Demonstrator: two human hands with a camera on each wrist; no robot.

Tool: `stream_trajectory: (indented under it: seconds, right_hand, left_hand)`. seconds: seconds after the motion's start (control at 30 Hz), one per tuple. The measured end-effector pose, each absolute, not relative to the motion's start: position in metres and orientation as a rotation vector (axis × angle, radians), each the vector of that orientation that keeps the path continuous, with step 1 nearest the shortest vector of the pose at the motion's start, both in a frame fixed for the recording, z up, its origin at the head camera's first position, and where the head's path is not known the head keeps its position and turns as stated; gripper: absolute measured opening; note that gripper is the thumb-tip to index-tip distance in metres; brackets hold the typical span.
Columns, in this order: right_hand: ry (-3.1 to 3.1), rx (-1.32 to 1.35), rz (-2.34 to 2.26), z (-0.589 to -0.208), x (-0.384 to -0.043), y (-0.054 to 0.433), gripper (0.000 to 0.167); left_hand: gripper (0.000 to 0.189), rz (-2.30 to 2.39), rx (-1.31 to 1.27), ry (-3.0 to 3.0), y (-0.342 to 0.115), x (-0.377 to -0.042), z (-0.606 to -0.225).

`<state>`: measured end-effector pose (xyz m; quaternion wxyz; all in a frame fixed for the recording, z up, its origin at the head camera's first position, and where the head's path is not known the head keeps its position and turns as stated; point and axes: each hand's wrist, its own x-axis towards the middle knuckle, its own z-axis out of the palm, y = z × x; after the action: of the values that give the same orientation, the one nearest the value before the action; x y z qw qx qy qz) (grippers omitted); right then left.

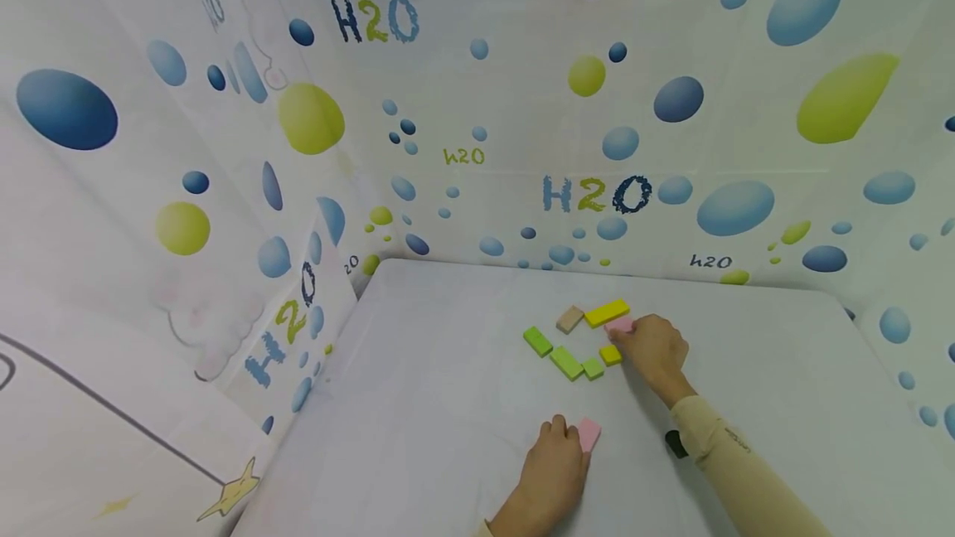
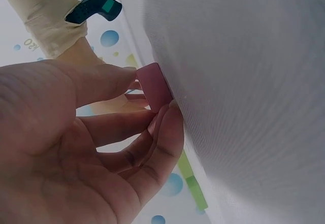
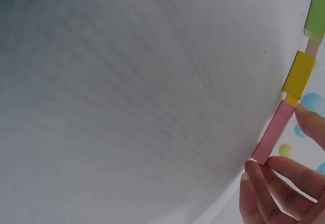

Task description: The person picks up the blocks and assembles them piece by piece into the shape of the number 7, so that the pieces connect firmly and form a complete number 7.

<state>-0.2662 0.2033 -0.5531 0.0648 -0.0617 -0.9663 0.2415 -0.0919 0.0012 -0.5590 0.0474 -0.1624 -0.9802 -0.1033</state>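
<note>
My left hand [image 1: 554, 466] pinches a pink block [image 1: 589, 435] low at the tabletop, near the front of the table. In the left wrist view, the thumb meets one end of this block [image 2: 155, 87] and the fingertips the other. Farther back, my right hand [image 1: 656, 352] holds a second pink block [image 1: 618, 324] between thumb and fingers, partly covered by the hand. The right wrist view shows that block [image 3: 274, 132] lying along the table surface. It is just beside the long yellow block [image 1: 607, 312] and the small yellow block [image 1: 610, 355].
A curved row continues with a small green block [image 1: 593, 369], a longer green block [image 1: 567, 363], another green block [image 1: 537, 341] and a tan block [image 1: 570, 319]. A white cloth covers the table [image 1: 418, 404]. Behind it hangs a patterned curtain [image 1: 515, 106].
</note>
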Motion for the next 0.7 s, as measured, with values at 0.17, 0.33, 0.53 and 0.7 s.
stream_trajectory:
  seconds: [0.17,0.33,0.53,0.7]
  right_hand:
    - [-2.935,-0.19,0.714,-0.552,-0.266,0.205,0.045]
    - [-2.937,-0.191,0.732,-0.548,-0.266,0.205,0.043]
    - [-2.941,-0.185,0.73,-0.547,-0.265,0.21,0.044]
    - [-2.928,-0.168,0.725,-0.548,-0.265,0.214,0.043]
  left_hand:
    - [0.033,-0.31,-0.493,-2.972,0.002,-0.09,-0.557]
    - [0.033,-0.293,-0.497,-2.95,0.003,-0.089,-0.555]
    - [0.033,-0.277,-0.501,-2.94,0.003,-0.09,-0.554]
    - [0.033,-0.275,-0.486,-2.931,0.004,-0.089,-0.554]
